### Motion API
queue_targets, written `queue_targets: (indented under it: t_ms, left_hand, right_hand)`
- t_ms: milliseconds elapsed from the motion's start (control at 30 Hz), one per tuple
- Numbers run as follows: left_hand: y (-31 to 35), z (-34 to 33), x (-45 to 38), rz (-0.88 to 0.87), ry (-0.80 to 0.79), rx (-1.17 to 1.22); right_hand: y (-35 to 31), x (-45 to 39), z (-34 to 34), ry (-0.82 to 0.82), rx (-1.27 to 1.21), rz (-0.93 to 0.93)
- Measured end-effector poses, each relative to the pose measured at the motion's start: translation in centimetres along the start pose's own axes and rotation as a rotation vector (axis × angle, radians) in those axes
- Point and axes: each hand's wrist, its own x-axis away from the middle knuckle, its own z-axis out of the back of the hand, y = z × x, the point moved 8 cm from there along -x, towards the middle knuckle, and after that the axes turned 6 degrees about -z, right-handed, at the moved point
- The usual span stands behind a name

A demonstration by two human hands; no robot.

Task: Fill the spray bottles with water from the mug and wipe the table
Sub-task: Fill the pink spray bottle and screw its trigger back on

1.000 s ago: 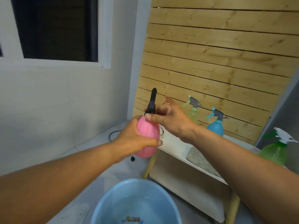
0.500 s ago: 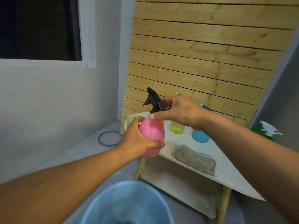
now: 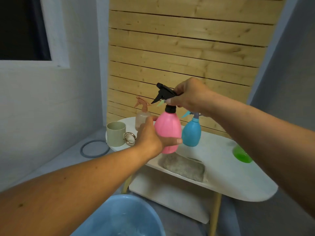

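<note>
My left hand (image 3: 151,135) grips the body of a pink spray bottle (image 3: 169,128), held upright just above the white table (image 3: 238,181). My right hand (image 3: 189,96) pinches its black trigger head (image 3: 164,93) at the neck. A pale green mug (image 3: 116,133) with a metal ring handle stands at the table's left end. Behind the pink bottle are a clear bottle with a brown sprayer (image 3: 142,114) and a blue bottle (image 3: 191,132). A green bottle (image 3: 241,154) shows partly behind my right forearm. A grey cloth (image 3: 182,166) lies near the table's front edge.
A blue basin (image 3: 122,217) with water sits on the floor below my arms. A grey ring (image 3: 94,149) lies on the floor left of the table. A wooden slat panel (image 3: 187,57) stands behind the table, which has a lower shelf (image 3: 168,196).
The view has swung down and right, bringing the mug and whole table into sight. The pink bottle has moved over the table. The black sprayer head has turned under my right hand.
</note>
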Motion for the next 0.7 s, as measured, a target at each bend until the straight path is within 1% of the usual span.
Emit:
queue_targets:
  t_ms: [167,367,533,700]
  left_hand:
    - [0.6,-3.1,-1.4,-0.002,-0.114,0.134]
    - [0.8,-7.8,-3.5,-0.029,-0.200,0.181]
    - [1.4,-13.0,-5.1,-0.051,-0.334,0.146]
    - [1.0,-17.0,-6.5,0.005,-0.397,0.128]
  right_hand:
    - [3.6,-1.4,2.4,0.008,0.012,-0.047]
    - [8.4,-2.8,5.2,0.015,-0.015,-0.091]
    - [12.6,-4.2,6.8,-0.007,0.028,-0.127]
    - [16.9,-5.5,7.3,-0.006,0.046,-0.154]
